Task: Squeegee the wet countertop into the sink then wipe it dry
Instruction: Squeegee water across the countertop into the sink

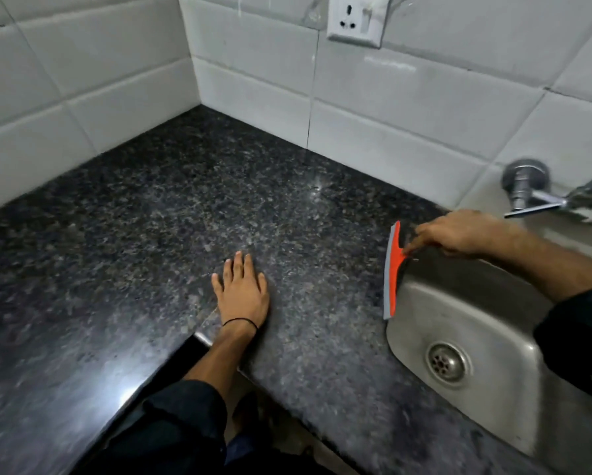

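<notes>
A dark speckled granite countertop (184, 217) fills the corner under white tiled walls. My left hand (241, 293) lies flat on it, fingers spread, a thin black band at the wrist. At the right is a steel sink (486, 399) with a round drain (447, 361). My right hand (459, 233) holds an orange squeegee (392, 272) by its handle, and its grey blade sits along the sink's left rim.
A metal tap (527, 190) juts from the wall above the sink's far side. A white wall socket (356, 20) sits high on the back tiles. The counter's front edge (171, 365) steps inward near my left forearm.
</notes>
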